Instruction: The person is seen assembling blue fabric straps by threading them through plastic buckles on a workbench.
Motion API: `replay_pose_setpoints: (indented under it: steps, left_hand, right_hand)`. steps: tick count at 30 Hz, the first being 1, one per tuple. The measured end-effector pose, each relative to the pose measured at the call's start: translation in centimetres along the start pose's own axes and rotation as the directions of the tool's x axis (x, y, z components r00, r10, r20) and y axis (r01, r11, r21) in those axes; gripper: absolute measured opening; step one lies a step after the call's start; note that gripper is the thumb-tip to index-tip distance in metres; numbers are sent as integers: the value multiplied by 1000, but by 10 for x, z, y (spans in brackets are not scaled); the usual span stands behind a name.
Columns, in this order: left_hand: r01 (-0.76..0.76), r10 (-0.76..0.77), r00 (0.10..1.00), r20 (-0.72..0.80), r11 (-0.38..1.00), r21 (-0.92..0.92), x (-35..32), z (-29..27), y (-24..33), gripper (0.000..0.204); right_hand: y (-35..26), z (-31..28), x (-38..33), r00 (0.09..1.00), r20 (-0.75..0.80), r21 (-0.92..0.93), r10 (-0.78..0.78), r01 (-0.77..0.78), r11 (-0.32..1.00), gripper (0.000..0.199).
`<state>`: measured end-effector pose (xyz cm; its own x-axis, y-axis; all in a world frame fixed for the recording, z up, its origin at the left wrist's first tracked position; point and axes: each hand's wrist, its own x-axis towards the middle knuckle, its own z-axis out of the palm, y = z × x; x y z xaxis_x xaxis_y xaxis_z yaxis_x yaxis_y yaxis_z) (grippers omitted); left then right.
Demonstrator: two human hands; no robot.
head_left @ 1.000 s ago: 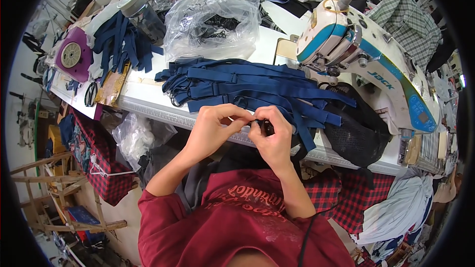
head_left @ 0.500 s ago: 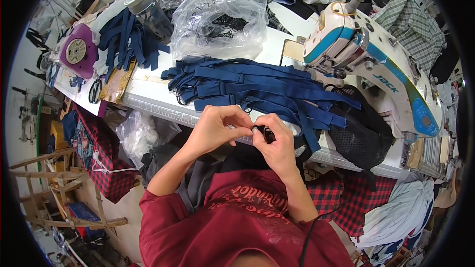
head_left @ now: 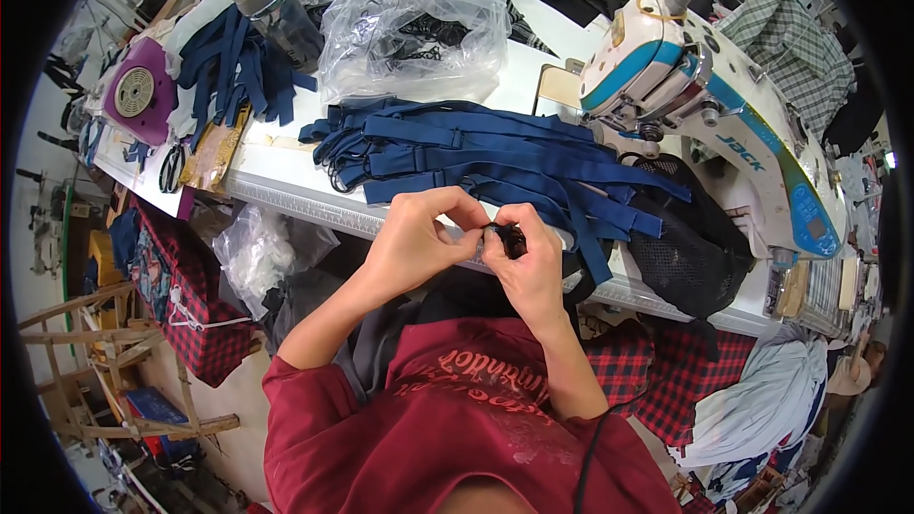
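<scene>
At the table's front edge my two hands meet, both closed, fingertips pinched together. My right hand (head_left: 529, 266) grips a small black looped piece (head_left: 512, 242), perhaps cord or a fitting; its exact kind is too small to tell. My left hand (head_left: 416, 240) pinches at the left side of the same piece, thumb and forefinger against the right fingertips. Just beyond the hands lies a pile of navy blue webbing straps (head_left: 457, 140), some with sliders and black loops, spread across the white tabletop.
A white and blue sewing machine (head_left: 657, 62) stands at the right, a black mesh bag (head_left: 687, 262) beside it. Behind the straps sits a clear plastic bag (head_left: 405, 57) with black pieces inside. A jar (head_left: 276, 14), more navy straps (head_left: 233, 67) and a purple device (head_left: 141, 93) are far left.
The whole view has shifted slightly. My fingertips have drawn closer together around the black piece, and less of it shows between them. The straps lie as before.
</scene>
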<state>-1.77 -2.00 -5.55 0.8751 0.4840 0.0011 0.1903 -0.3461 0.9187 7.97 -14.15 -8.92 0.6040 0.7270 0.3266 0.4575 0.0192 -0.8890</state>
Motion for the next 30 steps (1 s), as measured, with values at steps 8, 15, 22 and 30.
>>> replay_pose_setpoints:
  steps: [8,15,22,30]
  left_hand:
    - [-224,232,972,-43,964,146,-1,8,-3,15]
    - [17,-16,1000,27,999,-38,1,-6,-3,16]
    - [140,-120,986,113,971,-195,9,-14,-4,6]
    - [146,-117,979,166,974,-176,10,-15,-2,8]
  right_hand:
    - [2,-3,-2,998,-1,5,62,-62,998,17]
    - [2,1,-2,999,22,70,24,-26,997,18]
    - [4,-6,0,997,62,92,-40,34,995,20]
    - [3,-8,2,998,48,70,-49,45,997,17]
